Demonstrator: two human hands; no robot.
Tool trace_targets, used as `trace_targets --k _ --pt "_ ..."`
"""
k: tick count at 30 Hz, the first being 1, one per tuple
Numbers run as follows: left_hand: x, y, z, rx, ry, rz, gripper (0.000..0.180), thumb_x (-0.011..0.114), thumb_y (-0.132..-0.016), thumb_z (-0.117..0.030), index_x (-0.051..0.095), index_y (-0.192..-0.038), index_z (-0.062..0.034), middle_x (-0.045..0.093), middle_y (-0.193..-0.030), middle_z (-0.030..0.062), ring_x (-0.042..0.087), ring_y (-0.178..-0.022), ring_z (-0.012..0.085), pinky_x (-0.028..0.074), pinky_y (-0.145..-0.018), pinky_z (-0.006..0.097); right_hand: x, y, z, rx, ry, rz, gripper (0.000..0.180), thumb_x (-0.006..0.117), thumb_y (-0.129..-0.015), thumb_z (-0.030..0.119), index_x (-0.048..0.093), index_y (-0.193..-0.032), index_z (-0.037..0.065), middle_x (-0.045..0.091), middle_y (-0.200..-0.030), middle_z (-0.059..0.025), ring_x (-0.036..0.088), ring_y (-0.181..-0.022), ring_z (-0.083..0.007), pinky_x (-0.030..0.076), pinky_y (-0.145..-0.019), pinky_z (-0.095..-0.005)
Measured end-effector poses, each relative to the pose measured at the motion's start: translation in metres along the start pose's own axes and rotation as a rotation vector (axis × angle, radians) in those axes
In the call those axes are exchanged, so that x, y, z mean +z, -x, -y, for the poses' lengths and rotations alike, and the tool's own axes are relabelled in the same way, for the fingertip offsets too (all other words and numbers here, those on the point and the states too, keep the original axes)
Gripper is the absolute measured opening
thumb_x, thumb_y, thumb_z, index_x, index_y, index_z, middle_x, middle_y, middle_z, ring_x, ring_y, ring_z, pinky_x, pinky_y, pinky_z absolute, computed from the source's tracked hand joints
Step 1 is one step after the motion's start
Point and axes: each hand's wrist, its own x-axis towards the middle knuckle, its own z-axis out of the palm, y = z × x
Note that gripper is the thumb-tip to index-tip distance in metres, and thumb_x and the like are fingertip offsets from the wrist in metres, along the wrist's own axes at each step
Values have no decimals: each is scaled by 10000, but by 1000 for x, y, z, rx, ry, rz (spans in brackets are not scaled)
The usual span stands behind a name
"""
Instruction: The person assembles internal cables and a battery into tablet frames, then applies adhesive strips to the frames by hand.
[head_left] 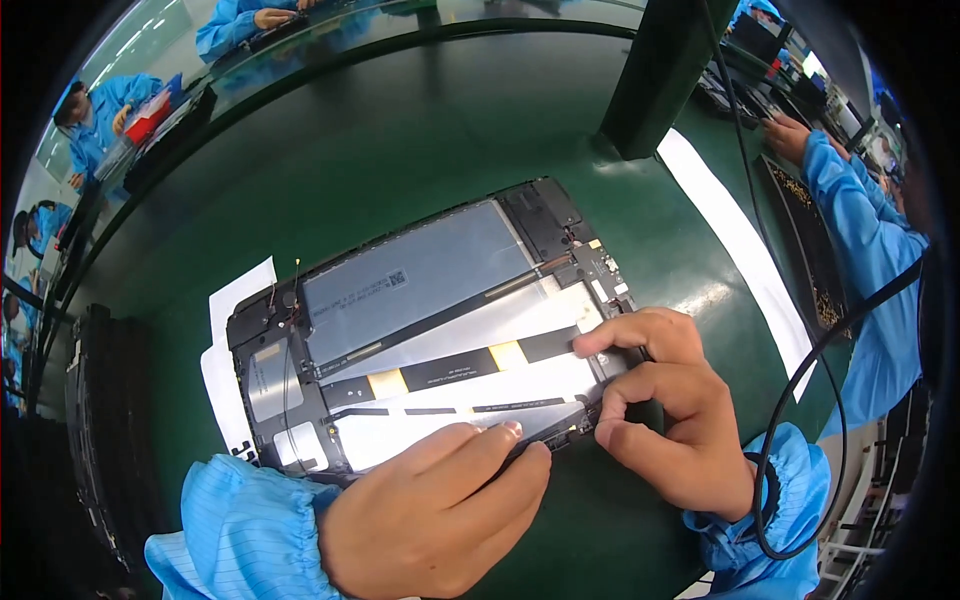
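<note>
An opened tablet point(420, 300) lies at a slant on the green bench, its inside facing up. It shows a large grey battery point(410, 275), bare silvery metal, a wide black ribbon cable point(455, 368) with gold patches, and a thinner black strip point(435, 410). Along the near edge my left hand point(430, 515) is closed, fingertips on the frame; its thumb is hidden. My right hand point(675, 410) is at the right end. Its index fingertip presses the ribbon cable's right end, while the thumb and a curled finger close at the tablet's edge.
White paper point(238, 290) sticks out beyond the tablet's left end. A long white sheet point(735, 225) curves across the bench at right, with a black cable point(850, 320) looping past my right wrist. Beyond rise a green post point(660, 75) and a co-worker's blue sleeve point(860, 220). Dark stacked panels point(95, 420) stand left.
</note>
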Motion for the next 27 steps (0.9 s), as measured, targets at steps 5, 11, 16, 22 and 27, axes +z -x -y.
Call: trace_targets --k 5,11,16,22,27 --pt "4 -4 -5 -23 14 -51 230 592 -657 -36 609 -867 57 569 -973 164 567 -892 296 494 -705 351 2 1 1 -4 10 -9 40 590 -600 45 564 -629 52 545 -1075 -105 413 -1018 -261 263 -921 -373" --pt "7 -13 -5 19 -4 -51 213 619 -638 -22 600 -831 66 569 -997 169 573 -897 290 496 -711 334 -6 6 -1 -8 -23 -53 66 618 -568 26 573 -614 39 562 -1045 -112 459 -991 -276 313 -893 -380" --pt "10 -9 -5 12 -31 -71 181 619 -648 -9 601 -810 70 571 -1012 173 573 -901 283 504 -718 327 -5 9 -3 3 -132 -115 109 633 -538 0 584 -632 27 567 -1019 -109 495 -930 -275 364 -842 -374" --pt "11 -9 -6 -10 -17 -56 179 627 -642 -3 599 -802 72 573 -1007 175 573 -895 281 504 -719 326 0 7 -3 -129 112 -90 144 643 -549 6 606 -683 44 566 -953 -111 499 -893 -265 388 -789 -356" --pt "12 -9 -6 6 -20 -68 174 626 -642 0 597 -797 74 571 -1006 181 572 -889 283 505 -712 329 -2 9 1 -250 268 -102 156 631 -536 -11 602 -681 38 565 -916 -92 502 -858 -277 404 -752 -356"
